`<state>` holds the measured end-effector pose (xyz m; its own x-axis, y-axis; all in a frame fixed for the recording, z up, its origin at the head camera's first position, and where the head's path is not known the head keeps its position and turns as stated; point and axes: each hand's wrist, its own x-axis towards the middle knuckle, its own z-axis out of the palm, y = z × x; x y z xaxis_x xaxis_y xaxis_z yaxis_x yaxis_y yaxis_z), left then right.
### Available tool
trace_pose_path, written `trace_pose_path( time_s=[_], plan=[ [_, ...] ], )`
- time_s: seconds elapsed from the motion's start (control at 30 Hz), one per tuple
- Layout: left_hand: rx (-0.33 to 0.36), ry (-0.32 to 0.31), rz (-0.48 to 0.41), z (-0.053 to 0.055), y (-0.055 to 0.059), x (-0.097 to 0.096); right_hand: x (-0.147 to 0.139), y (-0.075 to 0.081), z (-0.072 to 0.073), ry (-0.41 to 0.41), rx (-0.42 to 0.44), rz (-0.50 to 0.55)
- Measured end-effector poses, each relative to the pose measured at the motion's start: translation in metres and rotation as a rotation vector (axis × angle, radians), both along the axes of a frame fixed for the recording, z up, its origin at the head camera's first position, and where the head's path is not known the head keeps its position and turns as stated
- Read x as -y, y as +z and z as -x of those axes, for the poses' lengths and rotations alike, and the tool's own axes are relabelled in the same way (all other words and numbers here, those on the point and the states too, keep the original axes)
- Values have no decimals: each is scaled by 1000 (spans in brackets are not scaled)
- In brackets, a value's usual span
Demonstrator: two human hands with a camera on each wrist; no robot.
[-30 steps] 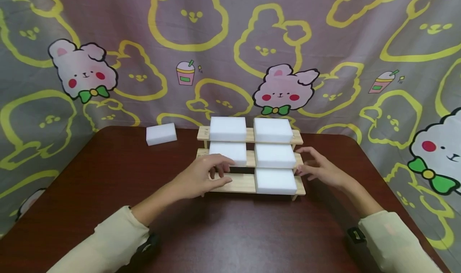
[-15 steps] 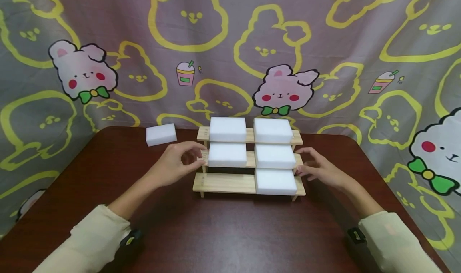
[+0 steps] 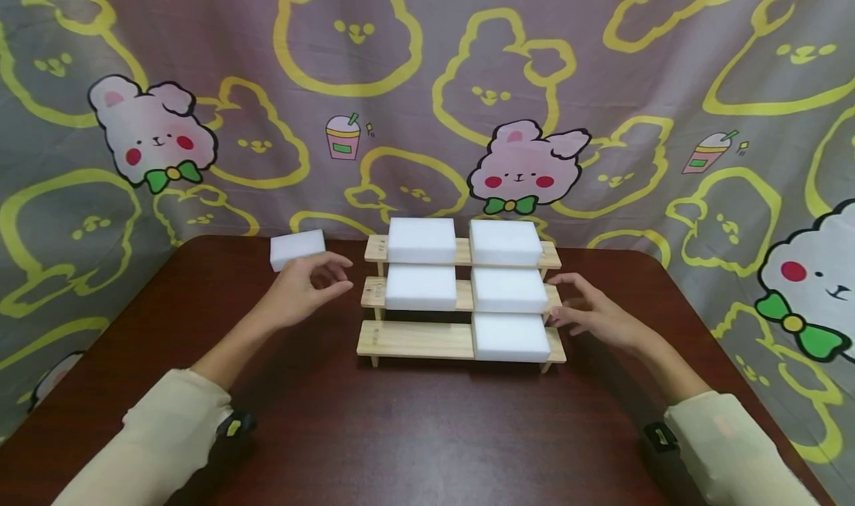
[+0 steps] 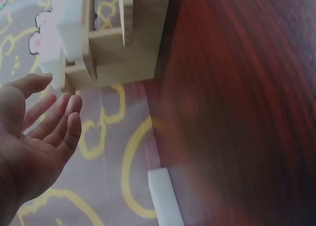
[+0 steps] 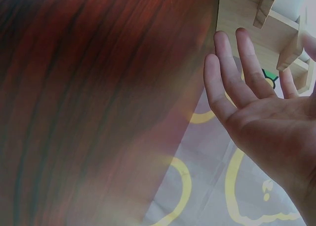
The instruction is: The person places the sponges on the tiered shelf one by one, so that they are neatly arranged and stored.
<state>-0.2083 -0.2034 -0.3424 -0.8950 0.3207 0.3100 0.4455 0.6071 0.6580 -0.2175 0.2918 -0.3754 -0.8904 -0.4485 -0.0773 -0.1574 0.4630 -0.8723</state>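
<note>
A three-tier wooden shelf [image 3: 414, 339] stands on the table, bearing several white foam blocks. Two blocks sit on the top tier, among them a left one [image 3: 422, 239]. The middle tier also has two, including a right block [image 3: 509, 289]. On the bottom tier there is one block [image 3: 510, 337], at the right. My left hand [image 3: 297, 291] holds nothing; its fingers are loosely bent, left of the shelf. It partly covers a loose foam block [image 3: 294, 248] on the table behind it. My right hand [image 3: 601, 317] has its fingertips right at the shelf's right end, fingers extended in the right wrist view.
The dark red-brown table [image 3: 427, 432] runs back to a curtain [image 3: 401, 61] printed with cartoon animals. In the left wrist view the loose block [image 4: 165, 196] lies near the table edge, apart from the shelf.
My left hand has moved left, from over the shelf's lower left part to beside the loose foam block. The right hand has stayed at the shelf's right end.
</note>
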Motion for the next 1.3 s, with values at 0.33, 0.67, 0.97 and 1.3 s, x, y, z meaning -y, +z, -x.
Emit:
trace_pose_path(
  time_s=[0.33,0.67,0.97,1.3],
  plan=[
    [-9,128,6,15,-11,26,0,-1,1,0,-1,4],
    [-46,207,51,30,-23,49,0,-2,1,-6,5,1],
    [-11,284,27,39,-27,59,1,-1,1,-15,9,-8],
    [6,324,65,56,-32,74,0,-2,1,-7,3,1]
  ],
)
